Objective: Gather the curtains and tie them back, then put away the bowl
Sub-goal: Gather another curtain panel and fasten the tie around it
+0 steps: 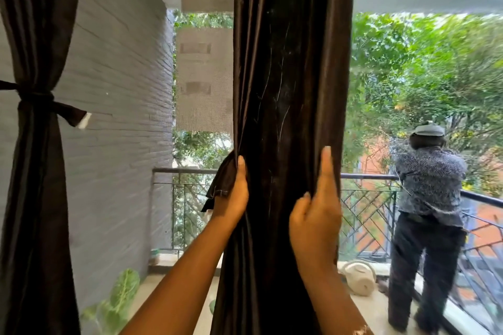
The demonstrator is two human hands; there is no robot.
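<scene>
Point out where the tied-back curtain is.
In the head view, the tied curtain hangs at the far left, against the grey brick wall, left of the loose curtain held by the left hand and right hand.

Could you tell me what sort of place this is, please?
Probably a flat's opening onto an upper-floor balcony: a dark curtain hangs at the threshold, a metal railing runs along the outer edge, and trees and a neighbouring building lie beyond it.
</scene>
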